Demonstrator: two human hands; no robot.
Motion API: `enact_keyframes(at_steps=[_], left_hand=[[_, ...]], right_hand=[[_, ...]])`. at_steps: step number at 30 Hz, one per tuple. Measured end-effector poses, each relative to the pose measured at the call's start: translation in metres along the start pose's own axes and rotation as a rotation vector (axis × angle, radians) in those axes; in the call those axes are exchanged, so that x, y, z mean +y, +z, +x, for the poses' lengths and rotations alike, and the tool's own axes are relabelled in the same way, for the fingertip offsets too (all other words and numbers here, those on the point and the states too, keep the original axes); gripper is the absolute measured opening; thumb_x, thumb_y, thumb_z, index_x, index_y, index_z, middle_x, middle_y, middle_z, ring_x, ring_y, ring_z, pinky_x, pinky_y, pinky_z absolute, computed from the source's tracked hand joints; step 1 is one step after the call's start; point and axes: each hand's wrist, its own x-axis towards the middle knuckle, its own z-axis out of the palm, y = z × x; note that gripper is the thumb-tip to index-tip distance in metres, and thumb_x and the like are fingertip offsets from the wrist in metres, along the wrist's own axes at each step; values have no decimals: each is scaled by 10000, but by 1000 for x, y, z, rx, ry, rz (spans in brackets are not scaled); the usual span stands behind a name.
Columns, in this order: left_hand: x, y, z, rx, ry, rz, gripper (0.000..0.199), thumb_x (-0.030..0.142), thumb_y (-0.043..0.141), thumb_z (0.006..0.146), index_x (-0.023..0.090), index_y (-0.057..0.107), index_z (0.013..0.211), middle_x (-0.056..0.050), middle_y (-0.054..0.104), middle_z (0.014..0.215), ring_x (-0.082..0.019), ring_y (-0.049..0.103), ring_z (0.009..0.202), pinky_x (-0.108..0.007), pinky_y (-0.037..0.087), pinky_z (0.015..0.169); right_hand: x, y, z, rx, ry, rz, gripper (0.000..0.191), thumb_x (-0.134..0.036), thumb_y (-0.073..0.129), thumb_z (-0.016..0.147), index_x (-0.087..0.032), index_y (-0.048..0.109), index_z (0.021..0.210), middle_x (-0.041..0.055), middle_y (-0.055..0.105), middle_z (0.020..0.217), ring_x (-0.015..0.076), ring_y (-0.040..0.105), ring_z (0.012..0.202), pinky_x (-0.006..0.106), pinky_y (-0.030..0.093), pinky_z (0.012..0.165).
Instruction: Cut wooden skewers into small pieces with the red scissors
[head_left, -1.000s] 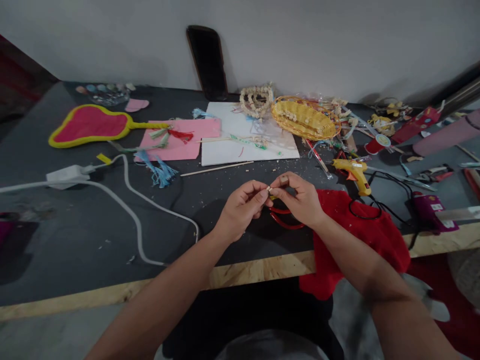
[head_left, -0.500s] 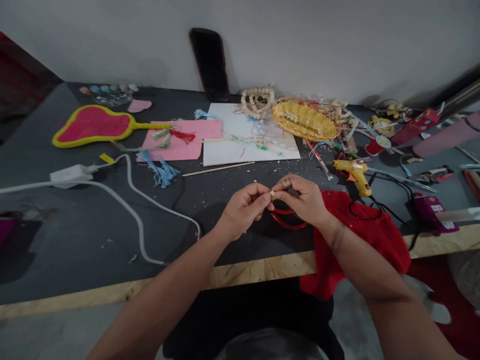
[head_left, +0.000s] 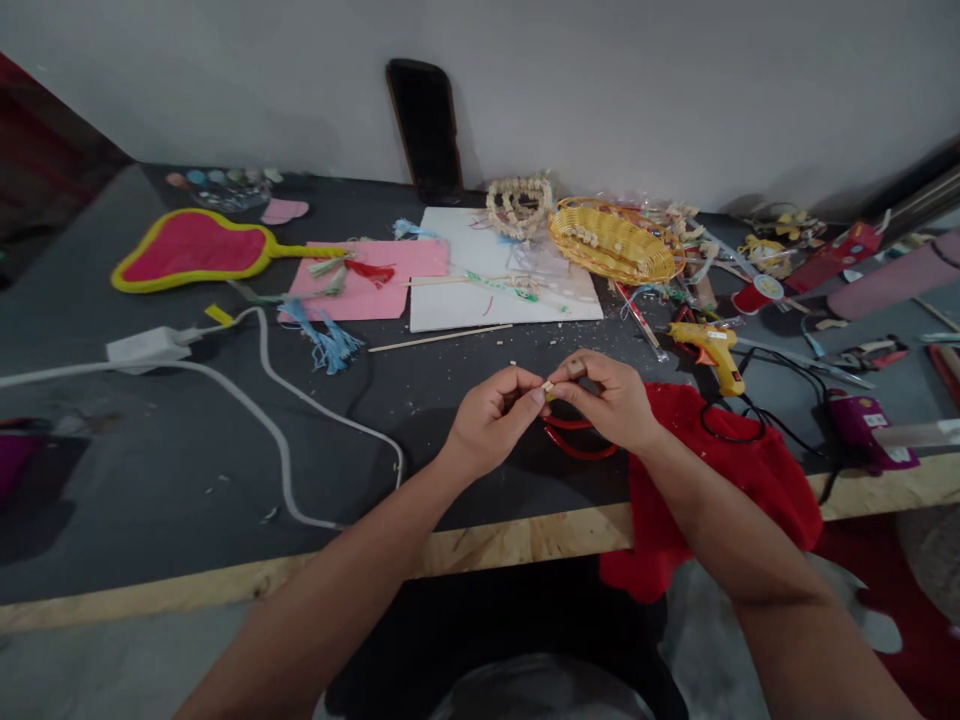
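Over the dark worktop, my left hand and my right hand meet fingertip to fingertip. Between them both pinch a small pale wooden piece, partly hidden by the thumbs. A small brown patch or block shows at the right index finger; I cannot tell which it is. Red looped handles of a tool lie beneath my right hand, its working end hidden. A red cloth lies under my right forearm and hangs over the table edge.
A yellow glue gun and a yellow wicker basket sit to the right. White board, pink paper and a pink fan-shaped piece lie behind and left. A white cable crosses the left side; a phone leans on the wall.
Both hands stay together around the small piece, which appears slightly turned in the fingertips. The whole view has shifted a little; nothing else has visibly moved.
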Motion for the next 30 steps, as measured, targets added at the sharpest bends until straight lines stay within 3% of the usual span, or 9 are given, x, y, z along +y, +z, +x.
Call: enact_keyframes(at_steps=[7, 18, 22, 25, 30], left_hand=[[-1, 0, -4, 70, 60, 259, 222, 351, 545, 867, 155, 647, 892, -30, 680, 732, -117, 599, 622, -217, 426, 566], [1, 0, -4, 81, 67, 357, 208, 348, 531, 880, 178, 651, 880, -17, 687, 722, -124, 614, 640, -219, 431, 589], [1, 0, -3, 113, 47, 300, 203, 356, 546, 876, 182, 649, 866, -11, 690, 704, -119, 607, 622, -215, 432, 590], [0, -1, 0, 183, 16, 179, 211, 375, 575, 860, 175, 641, 850, -6, 674, 671, -102, 568, 569, -202, 416, 551], [-5, -2, 3, 237, -53, -84, 251, 412, 609, 842, 163, 627, 822, 3, 633, 651, -51, 406, 442, -184, 314, 434]], right_hand=[[-1, -1, 1, -11, 17, -19, 92, -281, 659, 859, -210, 664, 799, 2, 679, 776, 121, 618, 732, 260, 493, 689], [-2, 0, 1, -23, 29, -39, 103, -296, 641, 867, -209, 662, 816, 4, 674, 781, 125, 615, 737, 265, 489, 688], [4, -5, 2, -42, 38, -97, 98, -284, 616, 879, -208, 656, 831, 14, 671, 794, 137, 615, 749, 278, 493, 696], [18, -10, 3, -10, 42, -317, 84, -260, 598, 881, -208, 651, 840, 37, 688, 841, 173, 626, 826, 324, 501, 770], [40, -13, 3, -139, 74, -593, 113, -178, 549, 891, -195, 657, 864, 74, 714, 914, 213, 637, 887, 378, 499, 850]])
